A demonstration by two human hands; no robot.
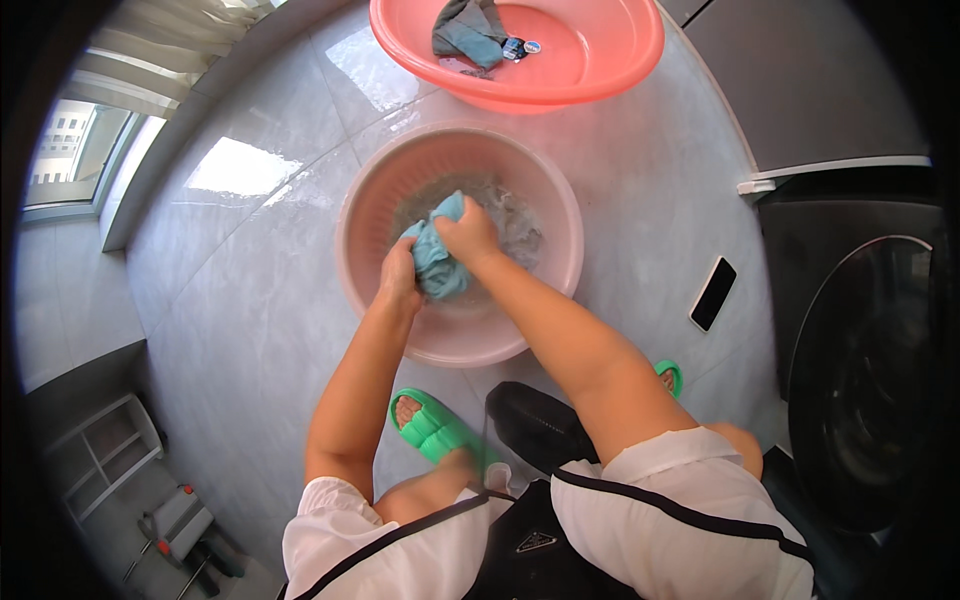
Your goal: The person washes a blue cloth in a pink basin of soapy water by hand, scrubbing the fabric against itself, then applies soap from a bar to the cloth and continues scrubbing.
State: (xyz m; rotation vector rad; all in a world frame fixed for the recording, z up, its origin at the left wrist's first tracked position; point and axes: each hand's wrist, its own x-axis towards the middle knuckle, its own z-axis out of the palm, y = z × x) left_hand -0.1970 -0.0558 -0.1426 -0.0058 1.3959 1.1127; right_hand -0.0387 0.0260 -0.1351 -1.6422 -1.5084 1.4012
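A bunched light-blue wet cloth (pixel 440 268) is held between my two hands over a pale pink basin (pixel 360 200) of water. My left hand (pixel 400 270) grips its left side, with the fingers partly hidden behind the folds. On its upper right side, my right hand (pixel 470 232) is closed round the fabric. Below the cloth, the water (pixel 515 225) looks rippled and cloudy. Whether the lower folds touch the water I cannot tell.
Beyond stands a larger coral-pink tub (pixel 590 60) holding grey-blue fabric (pixel 470 35). A phone (pixel 713 294) lies on the tiled floor, near a dark front-loading washing machine (pixel 865 380). Green slippers (pixel 435 425) are below my arms. A shelf rack (pixel 110 455) stands lower left.
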